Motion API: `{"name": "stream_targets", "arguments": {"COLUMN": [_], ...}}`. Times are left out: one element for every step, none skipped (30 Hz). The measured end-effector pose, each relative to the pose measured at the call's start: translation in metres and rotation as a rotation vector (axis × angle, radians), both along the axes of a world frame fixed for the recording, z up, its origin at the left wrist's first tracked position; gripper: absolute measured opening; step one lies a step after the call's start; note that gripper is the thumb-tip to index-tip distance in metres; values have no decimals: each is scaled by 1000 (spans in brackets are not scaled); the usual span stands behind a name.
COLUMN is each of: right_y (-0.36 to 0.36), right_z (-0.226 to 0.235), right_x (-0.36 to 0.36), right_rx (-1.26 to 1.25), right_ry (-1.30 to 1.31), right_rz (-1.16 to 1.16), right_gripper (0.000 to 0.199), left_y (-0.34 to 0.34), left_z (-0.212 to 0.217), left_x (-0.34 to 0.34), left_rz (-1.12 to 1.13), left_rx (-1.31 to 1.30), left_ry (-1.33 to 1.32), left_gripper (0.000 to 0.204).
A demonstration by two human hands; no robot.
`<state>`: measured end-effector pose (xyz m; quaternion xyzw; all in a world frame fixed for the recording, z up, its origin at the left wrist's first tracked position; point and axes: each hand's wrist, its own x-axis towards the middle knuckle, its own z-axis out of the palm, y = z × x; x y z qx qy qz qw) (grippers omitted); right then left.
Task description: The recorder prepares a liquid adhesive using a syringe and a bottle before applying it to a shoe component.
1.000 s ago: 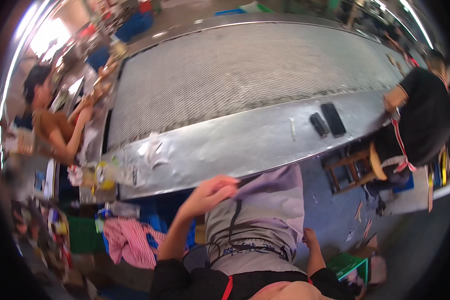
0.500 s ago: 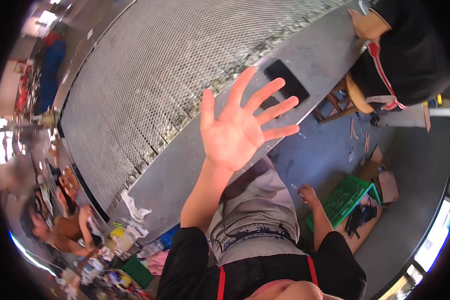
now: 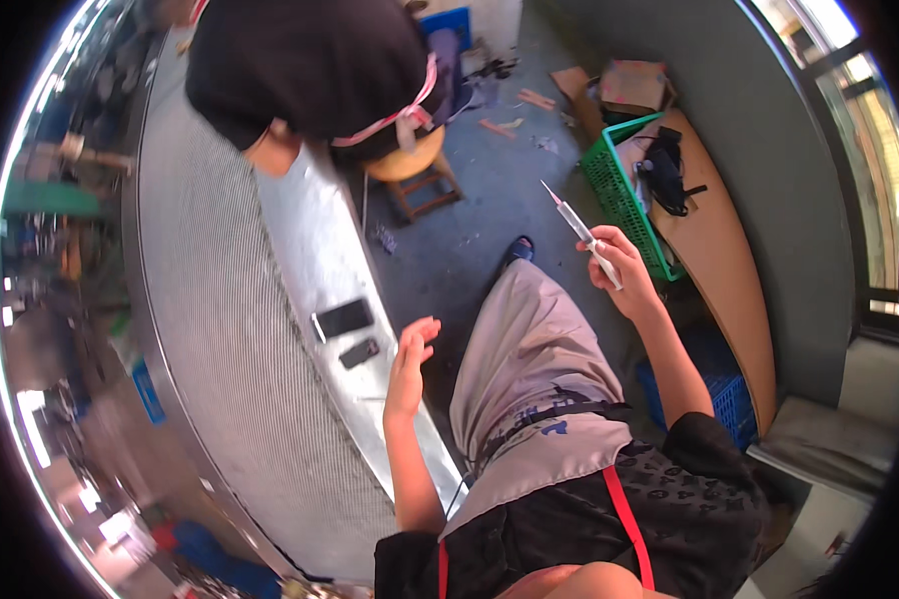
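My right hand (image 3: 627,278) is closed around the barrel of a white syringe (image 3: 574,222), held out over the floor. Its thin pinkish tip points up and away from me. My left hand (image 3: 408,374) is held up beside the workbench edge, empty, with its fingers stretched and a little apart. Near that hand, on the bench's metal ledge (image 3: 315,240), lie a larger black phone (image 3: 343,317) and a smaller dark device (image 3: 360,352). Neither is touched.
A long ribbed grey panel (image 3: 240,299) covers the bench to my left. Ahead, a person in black (image 3: 310,70) leans over a wooden stool (image 3: 410,160). To the right are a green crate (image 3: 609,170), a brown board (image 3: 734,270) and a blue crate (image 3: 714,389).
My view has swung to the right. The left hand, earlier raised with its palm spread wide, is lower and turned edge-on. My right hand has come up, and the syringe shows fully.
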<state>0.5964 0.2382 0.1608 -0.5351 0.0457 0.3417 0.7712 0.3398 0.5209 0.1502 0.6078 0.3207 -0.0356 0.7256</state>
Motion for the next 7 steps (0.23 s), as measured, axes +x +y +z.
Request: {"name": "stream_targets", "arguments": {"right_y": [-2,-4,-9,-14,-20,-20,-25], "right_z": [11,19,24,25,32,33,38], "right_x": [20,36,55,76,96,121,142], "right_rx": [12,70,127,222,246,262,264], "right_ry": [-14,20,53,21,-3,-5,-7], "right_rz": [-35,-93,-144,-127,-144,-181,-198], "right_gripper": [21,21,22,21,22,24,25], "left_y": [-5,-8,-11,-9,-5,0,13], "left_z": [-2,-8,-18,-33,-46,-66,-101], "left_x": [18,31,43,58,67,76,79], "left_rz": [-50,-86,-116,-149,-190,-209,-223], "left_rx": [-3,-10,-17,-22,-26,28,9], "left_ry": [53,120,187,235,295,386,542], "left_gripper": [49,49,49,49,50,53,59]}}
